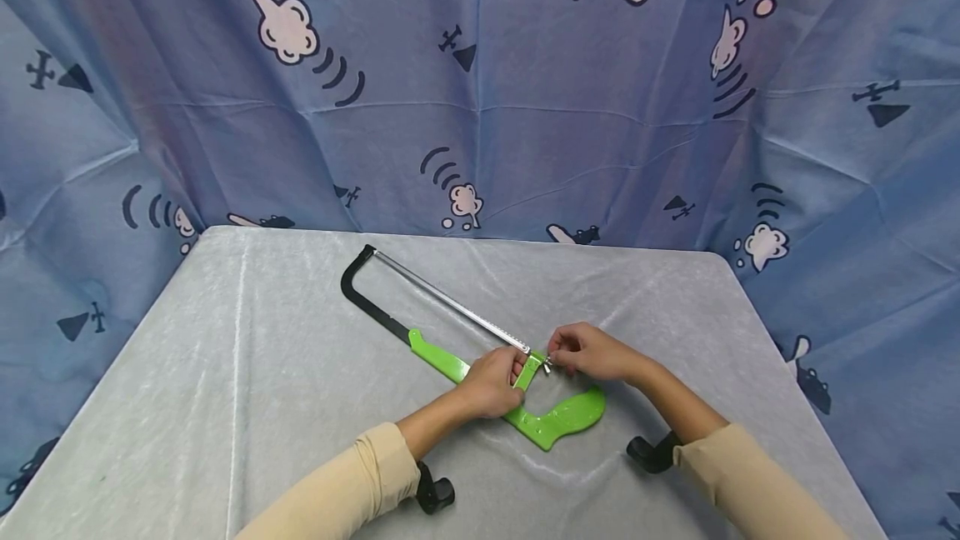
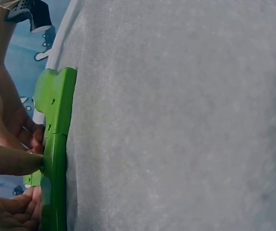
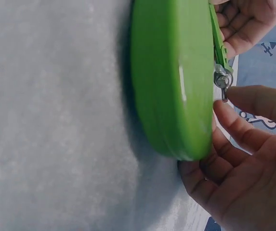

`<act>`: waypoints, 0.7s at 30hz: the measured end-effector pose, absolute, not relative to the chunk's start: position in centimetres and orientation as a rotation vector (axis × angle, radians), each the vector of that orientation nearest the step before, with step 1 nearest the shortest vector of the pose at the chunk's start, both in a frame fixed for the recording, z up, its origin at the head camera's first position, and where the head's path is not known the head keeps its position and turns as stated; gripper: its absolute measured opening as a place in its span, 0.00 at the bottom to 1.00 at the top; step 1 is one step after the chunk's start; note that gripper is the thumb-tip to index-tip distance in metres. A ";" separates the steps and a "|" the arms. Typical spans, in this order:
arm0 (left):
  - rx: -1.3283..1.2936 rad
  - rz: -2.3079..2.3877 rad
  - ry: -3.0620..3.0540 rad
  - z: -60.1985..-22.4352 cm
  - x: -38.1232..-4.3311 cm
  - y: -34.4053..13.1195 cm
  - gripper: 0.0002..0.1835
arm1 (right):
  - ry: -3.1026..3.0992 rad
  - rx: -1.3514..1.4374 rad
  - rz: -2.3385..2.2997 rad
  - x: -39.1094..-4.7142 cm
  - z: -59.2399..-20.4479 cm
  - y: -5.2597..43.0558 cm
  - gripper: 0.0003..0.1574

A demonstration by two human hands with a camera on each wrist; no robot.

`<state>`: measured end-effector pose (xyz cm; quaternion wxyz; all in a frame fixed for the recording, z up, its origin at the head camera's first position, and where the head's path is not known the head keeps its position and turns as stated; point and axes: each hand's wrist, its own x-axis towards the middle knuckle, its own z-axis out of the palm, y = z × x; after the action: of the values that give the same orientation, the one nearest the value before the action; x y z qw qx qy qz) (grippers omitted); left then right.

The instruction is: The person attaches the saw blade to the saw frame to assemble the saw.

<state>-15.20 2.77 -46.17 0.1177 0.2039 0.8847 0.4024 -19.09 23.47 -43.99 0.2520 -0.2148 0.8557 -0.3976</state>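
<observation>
A hacksaw (image 1: 437, 359) lies on the table with its black front end far left and its green handle (image 1: 573, 413) near right. Its silver blade (image 1: 450, 300) runs along the far side of the frame. My left hand (image 1: 491, 383) grips the green frame beside the short upright that holds the blade's near end. At the outer side of that upright sits a metal wing nut (image 3: 223, 79). Thumb and forefinger of my right hand (image 1: 596, 352) pinch one wing of it; the right wrist view shows the other fingers curled behind the handle.
A pale grey velvety cloth (image 1: 300, 440) covers the table. Behind it hangs a blue patterned curtain (image 1: 480, 107). Black wrist-worn devices show under both forearms, one near the left sleeve (image 1: 330, 486) and one near the right sleeve (image 1: 757, 482).
</observation>
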 end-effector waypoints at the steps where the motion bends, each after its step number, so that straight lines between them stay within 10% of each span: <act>1: 0.596 1.177 2.589 -46.2 -15.2 2.8 0.17 | 2.332 -0.584 -1.088 -19.1 -44.1 23.5 0.06; 21: 0.596 1.173 2.584 -46.2 -15.3 2.8 0.17 | 2.308 -0.682 -1.090 -18.8 -43.9 23.4 0.08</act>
<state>-15.26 2.82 -46.19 0.1205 0.2041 0.8846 0.4016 -18.78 23.43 -43.94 0.2472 -0.2500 0.8465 -0.3999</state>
